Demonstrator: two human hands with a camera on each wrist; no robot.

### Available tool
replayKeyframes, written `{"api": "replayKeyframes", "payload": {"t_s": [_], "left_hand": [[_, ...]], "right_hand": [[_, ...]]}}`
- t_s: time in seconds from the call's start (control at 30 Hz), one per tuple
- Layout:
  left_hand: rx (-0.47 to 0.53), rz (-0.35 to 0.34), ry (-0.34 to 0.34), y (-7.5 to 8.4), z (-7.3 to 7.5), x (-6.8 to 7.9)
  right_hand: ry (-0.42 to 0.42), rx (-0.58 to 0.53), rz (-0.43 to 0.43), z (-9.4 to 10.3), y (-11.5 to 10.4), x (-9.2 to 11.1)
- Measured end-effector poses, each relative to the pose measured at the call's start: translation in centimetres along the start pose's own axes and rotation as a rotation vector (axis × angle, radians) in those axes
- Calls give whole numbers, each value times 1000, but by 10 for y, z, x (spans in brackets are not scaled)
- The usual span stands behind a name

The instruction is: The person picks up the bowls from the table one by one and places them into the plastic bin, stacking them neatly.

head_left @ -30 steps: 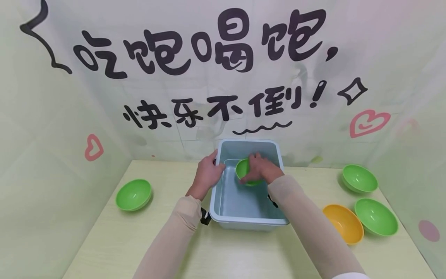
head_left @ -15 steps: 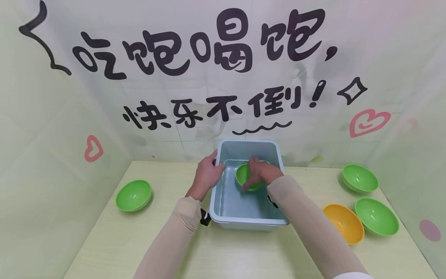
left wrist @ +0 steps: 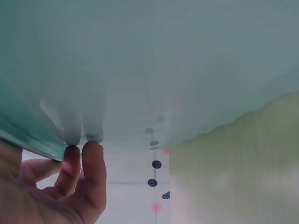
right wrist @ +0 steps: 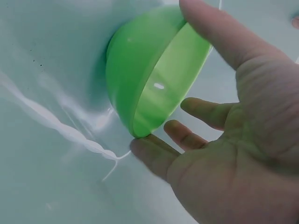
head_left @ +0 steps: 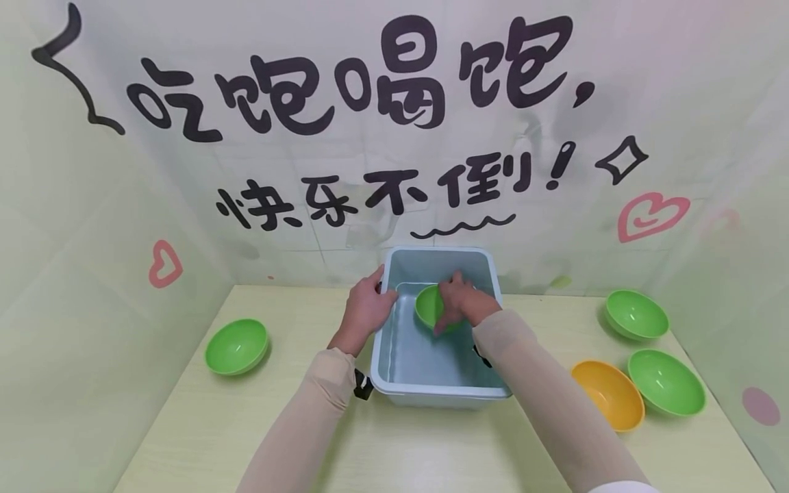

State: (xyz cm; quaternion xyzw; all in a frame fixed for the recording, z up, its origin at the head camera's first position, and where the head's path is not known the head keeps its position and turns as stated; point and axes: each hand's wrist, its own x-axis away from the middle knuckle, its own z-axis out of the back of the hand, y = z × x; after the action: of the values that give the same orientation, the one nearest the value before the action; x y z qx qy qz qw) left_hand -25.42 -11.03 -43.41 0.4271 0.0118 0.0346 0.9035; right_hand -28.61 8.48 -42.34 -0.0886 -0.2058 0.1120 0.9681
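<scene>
In the head view a light blue plastic bin (head_left: 439, 392) stands at the middle of the table. My left hand (head_left: 365, 308) grips its left rim, thumb inside. The left wrist view shows the fingers (left wrist: 95, 172) against the outer wall. Down inside the bin is a small green bowl (head_left: 427, 307), partly covered by my right hand (head_left: 461, 301). From the right wrist, the hand spans the mouth of this bowl (right wrist: 135, 65): thumb (right wrist: 219, 32) at one side of the rim, a fingertip at the opposite side. The bowl sits close against the bin's inner surface, mouth toward the palm.
A green bowl (head_left: 237, 346) lies at the table's left. On the right are two more green bowls, one farther back (head_left: 637, 315) and one nearer (head_left: 667, 382), beside an orange bowl (head_left: 610, 394). A printed curtain (head_left: 320, 164) encloses the back and sides.
The small green bowl and my right hand shifted slightly toward me inside the bin, then slightly back. My left hand has stayed on the rim.
</scene>
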Motion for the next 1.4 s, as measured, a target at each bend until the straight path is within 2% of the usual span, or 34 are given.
{"api": "replayKeyframes", "payload": {"t_s": [0.23,0.67,0.93,1.2,1.4], "left_hand": [[-22,9,-3,-1,0,-2],[-34,-2,7,0,1,0],[-34,8,11,-1,2,0],[-44,18,13,-2,0,-1],[-28,12,11,-2,1,-3]], "right_hand": [[33,-11,17,0,1,-2],[18,25,28,0,1,-3],[15,-36,51,7,3,-4],[71,-126,139,14,8,-7],[85,-176,214,25,4,-2]]}}
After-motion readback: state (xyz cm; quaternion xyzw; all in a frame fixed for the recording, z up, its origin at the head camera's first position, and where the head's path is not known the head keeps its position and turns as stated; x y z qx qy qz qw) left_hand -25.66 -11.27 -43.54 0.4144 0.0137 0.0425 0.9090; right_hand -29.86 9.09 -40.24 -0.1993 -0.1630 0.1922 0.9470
